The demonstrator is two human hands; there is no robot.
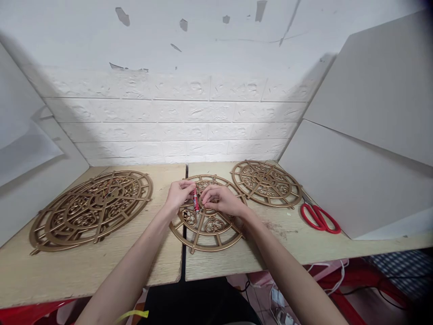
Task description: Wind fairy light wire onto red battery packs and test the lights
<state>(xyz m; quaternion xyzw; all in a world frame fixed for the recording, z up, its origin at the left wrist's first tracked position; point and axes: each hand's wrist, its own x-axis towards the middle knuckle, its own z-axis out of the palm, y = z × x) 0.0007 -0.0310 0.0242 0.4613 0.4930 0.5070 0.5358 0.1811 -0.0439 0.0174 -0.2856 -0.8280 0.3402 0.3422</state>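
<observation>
Over the round gold openwork disc [218, 247] in the middle of the table, my left hand [181, 193] pinches the upper end of a small red battery [195, 201]. The battery stands nearly upright, its lower end pointing towards me. Just right of it is my right hand [221, 199], its fingers curled and pressed together near a thin wire [202, 209]. Whether the fingertips grip that wire is too small to make out. Both hands partly hide the disc's centre.
Stacked gold discs [98, 210] with thin coloured wires lie at the left. More gold discs [267, 184] lie at the back right, beside red-handled scissors [320, 218]. White panels [365, 180] flank the table [135, 266], and a gap runs between its boards.
</observation>
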